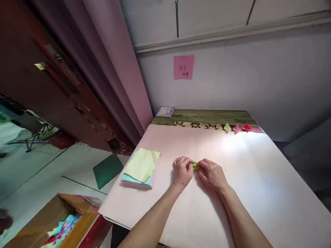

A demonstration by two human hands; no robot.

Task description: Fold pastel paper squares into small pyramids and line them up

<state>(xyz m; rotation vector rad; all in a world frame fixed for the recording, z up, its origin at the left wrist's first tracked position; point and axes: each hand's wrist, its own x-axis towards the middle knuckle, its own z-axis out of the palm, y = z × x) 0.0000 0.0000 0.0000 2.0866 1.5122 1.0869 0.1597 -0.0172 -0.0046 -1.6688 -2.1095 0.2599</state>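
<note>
A paper stack (136, 184) is resting on the pale-covered counter (196, 224), and a creased pale-yellow sheet (141, 165) is lying on top of it. To the right of the paper stack, both hands are working close together on a small bright-green folded paper (194, 165). The left hand (183, 171) is pinching its left end between thumb and forefinger, while the right hand (211, 174) is gripping its right end with curled fingers; how the right fingertips are meeting is hidden. The green folded paper is sitting between the two hands, mostly covered by them.

Farther back and well to the right of the paper stack, three pointed folded-paper pieces are standing in a row: a yellow one (227, 127), a pink one (237, 128) and a red one (246, 127). Behind the paper stack, a small pile of printed cards (165, 111) is lying at the counter's far corner. Below and left of the paper stack, an open cardboard box (33, 215) is holding colourful paper pieces (63, 230), and a dark-green square (108, 171) is lying on the floor (77, 165).
</note>
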